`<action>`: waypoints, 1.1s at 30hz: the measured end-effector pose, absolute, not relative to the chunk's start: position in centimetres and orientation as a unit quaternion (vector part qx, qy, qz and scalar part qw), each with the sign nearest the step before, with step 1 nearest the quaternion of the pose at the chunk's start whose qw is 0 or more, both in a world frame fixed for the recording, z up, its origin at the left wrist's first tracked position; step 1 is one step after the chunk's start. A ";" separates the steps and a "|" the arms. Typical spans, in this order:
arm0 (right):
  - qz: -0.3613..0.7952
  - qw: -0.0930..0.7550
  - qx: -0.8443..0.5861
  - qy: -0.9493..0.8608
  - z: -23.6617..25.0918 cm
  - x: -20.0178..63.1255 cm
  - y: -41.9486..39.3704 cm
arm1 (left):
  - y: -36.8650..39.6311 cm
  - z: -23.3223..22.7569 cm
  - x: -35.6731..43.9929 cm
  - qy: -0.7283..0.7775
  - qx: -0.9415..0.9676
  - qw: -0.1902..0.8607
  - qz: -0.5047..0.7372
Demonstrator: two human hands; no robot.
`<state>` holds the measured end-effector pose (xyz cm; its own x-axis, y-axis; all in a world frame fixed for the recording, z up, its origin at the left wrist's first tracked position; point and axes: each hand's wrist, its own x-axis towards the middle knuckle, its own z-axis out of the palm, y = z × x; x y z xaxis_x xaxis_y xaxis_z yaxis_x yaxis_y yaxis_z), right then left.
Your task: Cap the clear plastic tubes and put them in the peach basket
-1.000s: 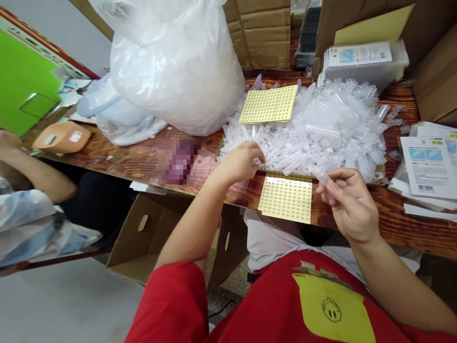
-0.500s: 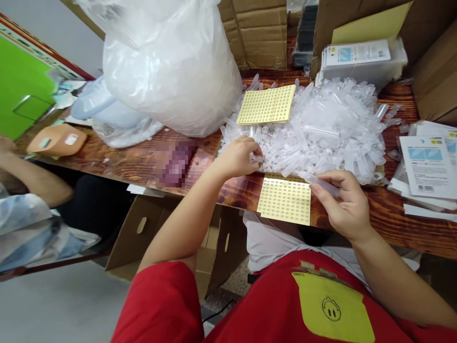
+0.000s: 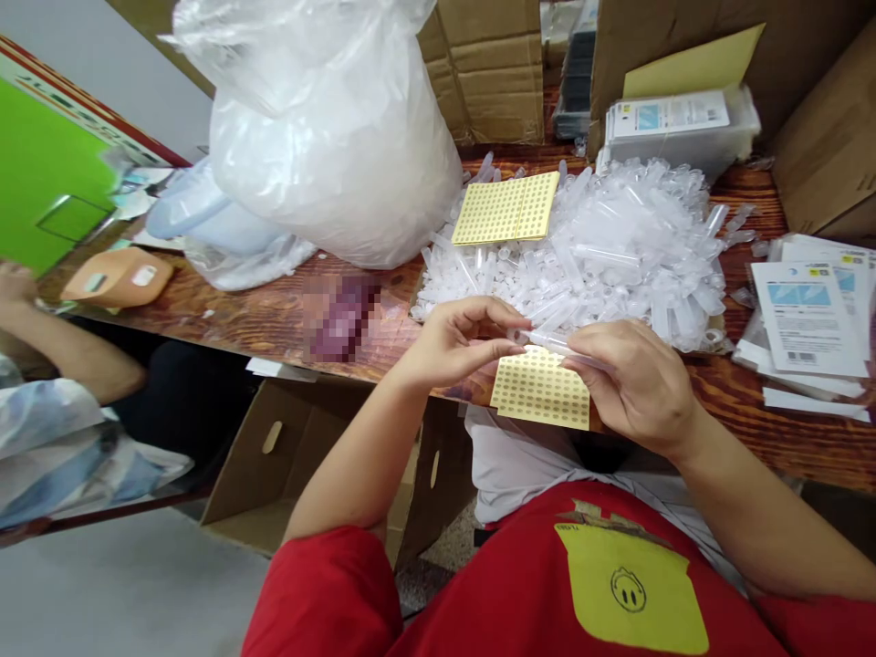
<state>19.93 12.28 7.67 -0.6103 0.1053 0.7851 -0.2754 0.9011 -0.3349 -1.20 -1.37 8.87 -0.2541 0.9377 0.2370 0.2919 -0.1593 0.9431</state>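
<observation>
Fingers (image 3: 602, 343) around half-hidden tube (image 3: 549, 342)

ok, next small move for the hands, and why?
Probably press the small piece onto the tube: the left hand pinches it right by the tube's end, while the right hand grips the tube. Can't tell whether the two already touch.

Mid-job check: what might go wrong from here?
1. The slim tube sits between the fingers of the right hand, its end at the left hand's fingertips; it could slip out and drop.
2. The lower yellow sheet lies at the front edge of the table, below both hands, so a brush might knock it off.
3. The upper yellow sheets rest on a loose pile and may slide.
</observation>
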 end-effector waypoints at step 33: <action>0.161 0.365 0.046 -0.916 6.1 24.2 13.0 | -1.3 7.9 4.4 0.556 0.371 0.526 0.526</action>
